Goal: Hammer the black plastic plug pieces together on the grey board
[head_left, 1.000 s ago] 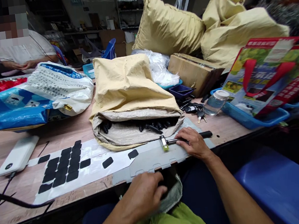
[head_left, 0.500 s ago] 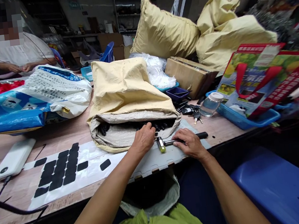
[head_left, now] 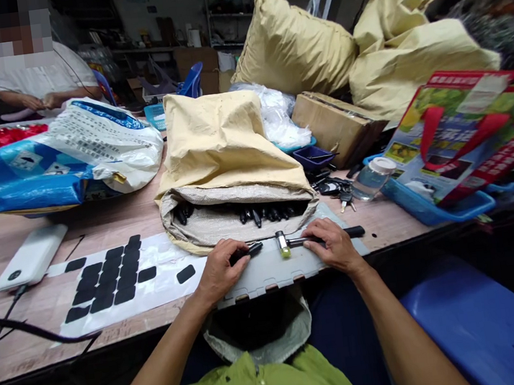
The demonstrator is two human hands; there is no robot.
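Observation:
My left hand (head_left: 222,268) is closed around a slim black tapered piece (head_left: 253,250), low over the grey mat (head_left: 267,277). Its pointed end faces right, toward a small hammer (head_left: 283,244) with a silver and yellow-green head. My right hand (head_left: 333,247) grips the hammer's shaft, and the black handle end sticks out past the fingers. Directly beyond both hands lies a cream woven sack (head_left: 221,153), its mouth toward me. Several similar black pieces (head_left: 266,214) show inside the opening.
On the left are a white power bank (head_left: 33,257), a sheet with black stickers (head_left: 108,276) and a blue-white bag (head_left: 25,177). Keys (head_left: 346,199), a jar (head_left: 374,178) and a blue basket (head_left: 451,212) stand right. A person (head_left: 44,81) sits across the table.
My left hand has drawn back from the sack's mouth, leftward and toward me, with a black tapered piece now in it. My right hand keeps hold of the hammer. The view has shifted slightly.

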